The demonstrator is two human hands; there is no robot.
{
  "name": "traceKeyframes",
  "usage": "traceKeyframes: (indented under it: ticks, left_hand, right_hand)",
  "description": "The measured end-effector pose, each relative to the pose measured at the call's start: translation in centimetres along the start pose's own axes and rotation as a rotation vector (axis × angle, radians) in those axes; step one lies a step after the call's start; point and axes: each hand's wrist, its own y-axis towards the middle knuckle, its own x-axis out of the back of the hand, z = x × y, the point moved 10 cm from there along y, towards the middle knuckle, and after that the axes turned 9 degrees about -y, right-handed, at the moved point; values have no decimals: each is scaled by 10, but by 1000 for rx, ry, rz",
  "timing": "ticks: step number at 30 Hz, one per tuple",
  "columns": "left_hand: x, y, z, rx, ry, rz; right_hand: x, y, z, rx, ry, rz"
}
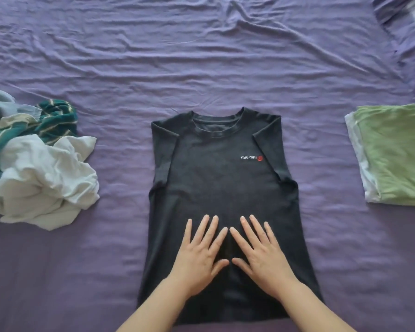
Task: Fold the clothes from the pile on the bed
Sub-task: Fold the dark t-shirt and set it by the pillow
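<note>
A dark grey T-shirt (222, 188) lies face up in the middle of the bed, collar at the far end, hem at the near end, both short sleeves folded inward over the chest. Small white letters on the chest read "miu miu" (249, 157), with a little red mark just to their right. The left hand (201, 256) and the right hand (259, 256) press flat on the lower half of the shirt, side by side, fingers spread apart and gripping nothing; the two index fingertips nearly touch.

The bed is covered by a wrinkled purple sheet (201, 56), creased most at the far side.

To the left, well apart from the shirt, sits the pile (38, 164) of loose clothes: a crumpled white garment nearest, a green-and-white striped one behind it, pale grey-blue cloth farther left. To the right lies a folded stack, a light green piece (395, 154) on top of something white. At the far right corner, patterned bedding is partly in view.
</note>
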Motion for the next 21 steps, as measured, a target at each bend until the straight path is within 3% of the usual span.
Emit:
traceKeyframes:
  ticks: [8, 14, 18, 21]
  left_hand:
    - [-23, -78, -60, 49, -315, 14]
    - [-33, -95, -61, 78, -257, 29]
    - [-19, -84, -61, 95, -252, -67]
    - [-9, -79, -56, 95, -279, -134]
  right_hand:
    - [-25, -92, 28, 114, 177, 31]
    - [-38, -106, 32, 71, 202, 8]
    - [-20, -99, 25, 6, 296, -135]
    - [-12, -91, 18, -13, 363, -137]
